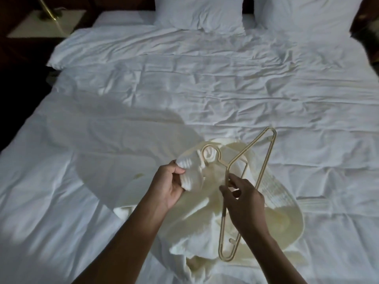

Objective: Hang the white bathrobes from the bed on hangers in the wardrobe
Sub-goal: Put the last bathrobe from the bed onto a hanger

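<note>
Right grip point(244, 201) pinches the hanger point(266, 158), left grip point(167, 185) clutches the white bathrobe point(196, 201) on the bed point(205, 89).

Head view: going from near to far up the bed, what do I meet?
Bathrobe → wrinkled duvet → pillows. The hanger overlaps the bathrobe, so it is left out.

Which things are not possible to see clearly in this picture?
- Head view: the bathrobe lies bunched on the bed; its folds hide whether it is one or several.
- Head view: the right hand covers part of the hanger.
- Head view: the top edge cuts off the lamp.
</note>
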A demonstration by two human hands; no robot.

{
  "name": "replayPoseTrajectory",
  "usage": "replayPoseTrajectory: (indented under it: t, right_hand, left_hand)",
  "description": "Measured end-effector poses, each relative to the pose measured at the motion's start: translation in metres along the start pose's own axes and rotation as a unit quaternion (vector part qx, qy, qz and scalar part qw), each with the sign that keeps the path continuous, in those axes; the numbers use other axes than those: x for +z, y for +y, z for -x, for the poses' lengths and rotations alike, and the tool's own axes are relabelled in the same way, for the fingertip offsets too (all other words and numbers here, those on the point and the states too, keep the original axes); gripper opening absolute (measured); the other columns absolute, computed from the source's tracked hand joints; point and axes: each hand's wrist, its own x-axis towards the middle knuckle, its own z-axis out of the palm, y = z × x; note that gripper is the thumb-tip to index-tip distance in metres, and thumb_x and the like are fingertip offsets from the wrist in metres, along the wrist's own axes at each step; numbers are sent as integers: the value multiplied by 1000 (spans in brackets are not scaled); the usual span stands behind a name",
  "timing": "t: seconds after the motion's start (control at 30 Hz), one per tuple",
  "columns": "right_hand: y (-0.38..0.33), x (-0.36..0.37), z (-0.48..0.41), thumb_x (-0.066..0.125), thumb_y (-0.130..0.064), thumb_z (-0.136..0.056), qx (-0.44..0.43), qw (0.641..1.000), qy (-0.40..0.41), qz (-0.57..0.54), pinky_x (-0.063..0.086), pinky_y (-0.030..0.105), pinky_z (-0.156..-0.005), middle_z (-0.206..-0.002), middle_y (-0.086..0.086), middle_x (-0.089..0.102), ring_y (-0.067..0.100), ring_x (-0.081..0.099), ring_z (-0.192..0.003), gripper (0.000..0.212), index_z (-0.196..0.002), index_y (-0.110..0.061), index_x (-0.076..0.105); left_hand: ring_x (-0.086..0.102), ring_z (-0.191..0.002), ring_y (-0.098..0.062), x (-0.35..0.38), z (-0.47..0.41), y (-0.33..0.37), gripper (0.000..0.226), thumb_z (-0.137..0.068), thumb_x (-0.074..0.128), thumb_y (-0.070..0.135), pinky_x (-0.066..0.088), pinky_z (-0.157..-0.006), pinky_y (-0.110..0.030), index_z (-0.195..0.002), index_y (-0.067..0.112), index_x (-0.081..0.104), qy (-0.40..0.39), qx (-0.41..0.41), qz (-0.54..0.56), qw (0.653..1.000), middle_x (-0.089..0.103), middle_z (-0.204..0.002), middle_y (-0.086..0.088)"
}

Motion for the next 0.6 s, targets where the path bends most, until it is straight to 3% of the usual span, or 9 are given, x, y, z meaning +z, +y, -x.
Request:
replayPoseTrajectory:
  t: [0.07,0.13,0.2,0.3,0.37,0.47,0.6]
  right_hand:
    - [-7,3,10,74,-24,-94,12,999,-2,-31,51,8,-68,-102,-11,72,-4,68,-78,29,-123,-28,71]
    - [-13,7,19,73,-25,-94,21,998,-10,-53,59,26,-77,-99,-14,71,1,70,-81,26,-119,-30,72]
    - [-14,10,27,72,-27,-94,26,997,-17,-65,61,35,-79,-96,-15,71,3,71,-81,21,-114,-33,72]
    - [-7,11,35,73,-31,-93,44,996,-14,-71,62,36,-80,-101,-14,72,4,72,-78,27,-119,-34,71]
    - [-6,10,37,73,-32,-92,54,996,-5,-75,61,37,-81,-103,-15,72,4,73,-77,28,-120,-34,70]
    - [-12,8,39,74,-28,-92,45,994,-13,-100,62,37,-77,-94,-14,73,5,73,-74,17,-101,-41,69]
    - [-11,6,45,74,-26,-92,38,994,-48,-93,63,37,-75,-87,-14,74,5,72,-74,13,-98,-36,71]
  left_hand:
    - [64,-111,-41,-2,5,-10,50,-85,35,-8,61,-78,-44,-130,-5,57,8,2,13,1000,64,-123,-30]
    - [66,-102,-34,-2,8,-19,45,-87,37,-7,59,-78,-42,-125,-1,60,12,7,12,1000,66,-112,-22]
    - [66,-92,-29,-1,14,-25,39,-87,38,-8,56,-78,-40,-115,2,62,-11,20,-2,1000,66,-101,-18]
    - [65,-81,-23,3,23,-28,35,-88,36,-13,51,-77,-39,-97,5,64,-70,43,-14,997,66,-84,-10]
    - [66,-85,-23,3,25,-31,36,-85,41,-13,51,-80,-38,-103,6,65,-100,57,-9,993,68,-87,-10]
    - [68,-86,-23,3,25,-36,40,-71,57,-5,51,-79,-38,-108,7,67,-119,65,-14,991,70,-92,-12]
    - [66,-89,-27,-3,25,-39,39,-78,74,11,52,-78,-38,-116,6,68,-106,43,-63,991,68,-94,-14]
